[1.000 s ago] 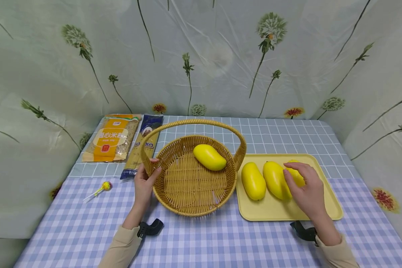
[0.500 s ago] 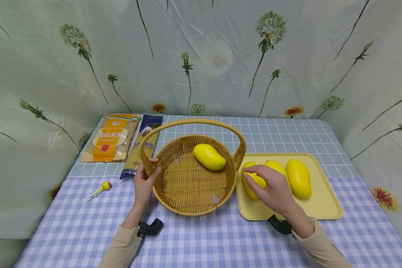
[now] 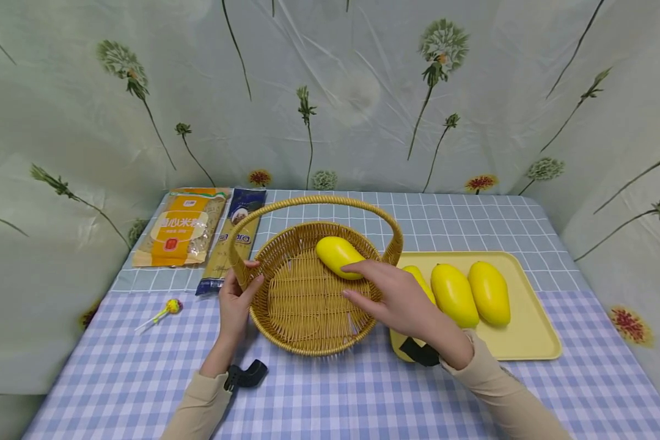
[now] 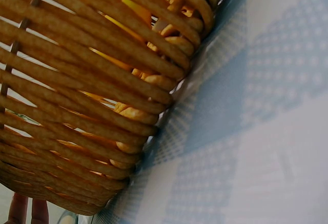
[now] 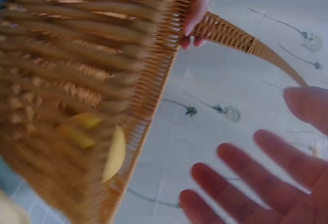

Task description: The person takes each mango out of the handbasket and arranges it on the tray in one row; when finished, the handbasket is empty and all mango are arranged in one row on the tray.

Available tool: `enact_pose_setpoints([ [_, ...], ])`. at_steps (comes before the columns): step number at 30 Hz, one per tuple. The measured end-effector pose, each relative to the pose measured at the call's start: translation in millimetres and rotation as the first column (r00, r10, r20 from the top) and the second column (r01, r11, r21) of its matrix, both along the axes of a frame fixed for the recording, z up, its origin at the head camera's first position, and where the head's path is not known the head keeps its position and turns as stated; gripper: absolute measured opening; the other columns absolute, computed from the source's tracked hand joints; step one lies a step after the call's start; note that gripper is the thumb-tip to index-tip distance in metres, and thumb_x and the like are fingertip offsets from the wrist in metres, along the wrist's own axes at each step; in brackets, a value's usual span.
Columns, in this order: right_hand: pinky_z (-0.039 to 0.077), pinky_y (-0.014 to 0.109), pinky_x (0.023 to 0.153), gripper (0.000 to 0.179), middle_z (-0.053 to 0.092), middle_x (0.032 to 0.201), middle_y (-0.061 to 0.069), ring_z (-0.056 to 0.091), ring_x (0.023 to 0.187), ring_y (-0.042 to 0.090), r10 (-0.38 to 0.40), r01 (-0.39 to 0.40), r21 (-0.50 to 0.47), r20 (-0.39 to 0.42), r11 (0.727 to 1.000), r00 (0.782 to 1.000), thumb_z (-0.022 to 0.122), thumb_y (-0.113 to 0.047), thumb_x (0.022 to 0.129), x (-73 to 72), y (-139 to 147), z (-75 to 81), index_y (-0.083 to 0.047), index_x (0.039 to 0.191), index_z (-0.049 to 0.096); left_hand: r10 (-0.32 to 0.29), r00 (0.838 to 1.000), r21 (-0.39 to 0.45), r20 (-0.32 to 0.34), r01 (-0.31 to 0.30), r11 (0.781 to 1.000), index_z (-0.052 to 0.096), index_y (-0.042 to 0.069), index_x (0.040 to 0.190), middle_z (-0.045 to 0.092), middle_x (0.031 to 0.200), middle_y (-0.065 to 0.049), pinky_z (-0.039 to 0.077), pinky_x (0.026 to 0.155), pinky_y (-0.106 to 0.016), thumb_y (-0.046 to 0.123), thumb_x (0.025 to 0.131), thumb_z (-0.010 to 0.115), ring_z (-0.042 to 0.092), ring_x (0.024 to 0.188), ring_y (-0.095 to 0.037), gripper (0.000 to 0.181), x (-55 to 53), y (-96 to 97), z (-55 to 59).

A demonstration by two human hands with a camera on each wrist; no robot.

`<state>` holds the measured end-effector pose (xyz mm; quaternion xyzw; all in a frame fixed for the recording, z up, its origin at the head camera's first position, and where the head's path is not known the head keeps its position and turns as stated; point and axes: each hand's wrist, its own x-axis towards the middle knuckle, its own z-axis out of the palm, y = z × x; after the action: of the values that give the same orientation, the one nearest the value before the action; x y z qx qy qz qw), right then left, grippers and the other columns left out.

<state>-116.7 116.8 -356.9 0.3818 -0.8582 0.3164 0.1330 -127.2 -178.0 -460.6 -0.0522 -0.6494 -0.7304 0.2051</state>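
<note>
A round wicker basket (image 3: 302, 308) with a tall arched handle stands mid-table, and one yellow mango (image 3: 334, 252) lies inside it. My left hand (image 3: 235, 313) grips the basket's left side at the foot of the handle, thumb toward the inside. Over the right rim reaches my right hand (image 3: 398, 296), its fingertips overlapping the mango's lower right end in the head view. In the right wrist view the fingers (image 5: 236, 193) are spread and relaxed, holding nothing, beside the basket. The left wrist view shows mostly the woven basket wall (image 4: 87, 90) close up.
A yellow tray (image 3: 530, 336) at right holds three mangoes (image 3: 455, 296), the leftmost partly behind my right hand. Back left lie an orange-labelled food bag (image 3: 178, 229) and a slim blue-and-gold packet (image 3: 225, 250). A lollipop (image 3: 167, 308) lies in front of them.
My right hand has swept left from above the right side of the tray, across the mangoes, to over the basket's right rim. The left hand and basket stay put.
</note>
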Motion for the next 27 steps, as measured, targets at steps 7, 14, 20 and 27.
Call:
enact_pose_setpoints([
  [7, 0.044, 0.041, 0.092, 0.054, 0.055, 0.129, 0.005, 0.052, 0.116, 0.023, -0.136, 0.099, 0.186, 0.200, 0.978, 0.970, 0.060, -0.047, 0.091, -10.0, -24.8, 13.3, -0.012, 0.132, 0.053, -0.003, 1.000, -0.003, 0.000, 0.003, 1.000, 0.050, -0.013, 0.115, 0.058, 0.115, -0.014, 0.041, 0.090, -0.026, -0.006, 0.089, 0.061, 0.051, 0.112, -0.021, 0.029, -0.1, -0.3, -0.7],
  [14, 0.039, 0.041, 0.095, 0.066, 0.050, 0.131, 0.010, 0.047, 0.117, 0.025, -0.226, 0.101, 0.359, 0.326, 0.928, 0.918, 0.053, -0.053, 0.092, -31.0, -40.5, 13.3, -0.006, 0.138, 0.045, 0.005, 1.000, -0.003, 0.013, -0.005, 1.000, 0.050, -0.012, 0.115, 0.058, 0.114, -0.012, 0.042, 0.088, -0.026, -0.006, 0.089, 0.060, 0.052, 0.110, -0.022, 0.029, 0.5, 0.0, -0.1],
  [20, 0.042, 0.041, 0.089, 0.066, 0.051, 0.128, 0.014, 0.050, 0.111, 0.028, -0.273, 0.123, 0.415, 0.324, 0.901, 0.906, 0.053, -0.053, 0.092, -52.7, -48.8, 6.0, -0.003, 0.136, 0.046, 0.004, 1.000, -0.009, 0.000, -0.004, 1.000, 0.050, -0.013, 0.114, 0.058, 0.114, -0.013, 0.042, 0.088, -0.027, -0.008, 0.088, 0.060, 0.052, 0.109, -0.022, 0.028, -0.5, -0.4, -0.7],
  [27, 0.046, 0.038, 0.068, 0.064, 0.055, 0.114, 0.013, 0.053, 0.090, 0.025, -0.346, 0.179, 0.453, 0.318, 0.873, 0.883, 0.065, -0.047, 0.086, -67.8, -54.2, 2.0, -0.005, 0.132, 0.049, 0.004, 1.000, -0.008, 0.003, -0.004, 1.000, 0.050, -0.013, 0.115, 0.058, 0.114, -0.011, 0.041, 0.089, -0.026, -0.007, 0.088, 0.061, 0.052, 0.110, -0.021, 0.029, -0.2, -0.4, -0.7],
])
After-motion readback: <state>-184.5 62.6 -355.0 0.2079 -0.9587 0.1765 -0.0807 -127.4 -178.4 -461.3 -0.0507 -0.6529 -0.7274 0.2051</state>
